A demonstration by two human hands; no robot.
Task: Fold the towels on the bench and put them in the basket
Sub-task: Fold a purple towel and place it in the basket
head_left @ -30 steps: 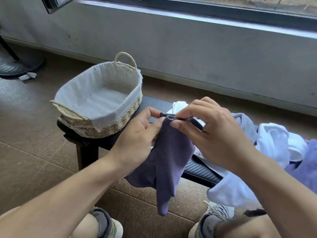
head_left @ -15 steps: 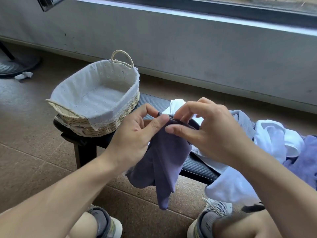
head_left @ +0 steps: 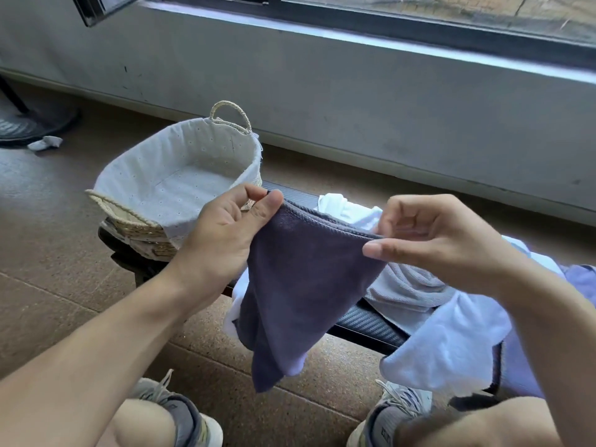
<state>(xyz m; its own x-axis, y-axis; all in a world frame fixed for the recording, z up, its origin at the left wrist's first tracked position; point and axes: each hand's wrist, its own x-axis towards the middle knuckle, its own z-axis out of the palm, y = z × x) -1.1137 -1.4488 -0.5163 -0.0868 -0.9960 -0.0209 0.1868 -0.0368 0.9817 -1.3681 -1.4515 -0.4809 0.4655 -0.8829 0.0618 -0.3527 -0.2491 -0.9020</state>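
Above the bench (head_left: 361, 327), I see my left hand (head_left: 222, 233) and right hand (head_left: 432, 240) each pinching the purple towel's (head_left: 300, 285) top edge.

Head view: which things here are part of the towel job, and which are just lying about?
Job:
- dark purple towel, pinched by left hand and right hand
- pile of white and lilac towels
- lined wicker basket
- bench

Lying about:
- white scrap on floor
- dark stand base

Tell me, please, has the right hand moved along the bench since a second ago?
Yes. The right hand has drawn rightward, away from the basket, spreading the purple towel apart from the left hand.
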